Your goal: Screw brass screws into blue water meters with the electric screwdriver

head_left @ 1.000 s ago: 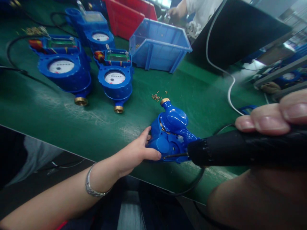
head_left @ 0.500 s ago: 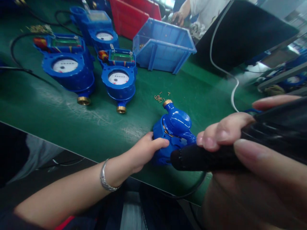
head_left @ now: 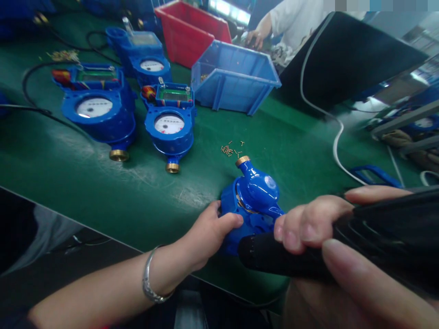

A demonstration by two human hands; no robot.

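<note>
My left hand (head_left: 209, 233), with a silver bangle at the wrist, grips a blue water meter (head_left: 259, 185) that lies on its side with its rounded underside toward me. The thumb presses on its casing, and a brass threaded end points away. My right hand (head_left: 318, 228) is wrapped round a black electric screwdriver (head_left: 295, 258), large and close to the camera. Its narrow front end is against or just in front of the meter's casing; the bit and the contact spot are hidden. Small brass screws (head_left: 227, 150) lie loose just beyond the meter.
Two meters with open tops, a left one (head_left: 99, 109) and a nearer-middle one (head_left: 169, 123), stand on the green table (head_left: 154, 201). Another meter (head_left: 151, 64) is behind them. A blue bin (head_left: 236, 89) and a red bin (head_left: 181, 36) stand beyond. A co-worker's hand (head_left: 259, 36) shows at the back.
The whole scene sits slightly lower in the view, as if the camera tilted up. Both hands keep their holds; the screwdriver stays at the meter's casing.
</note>
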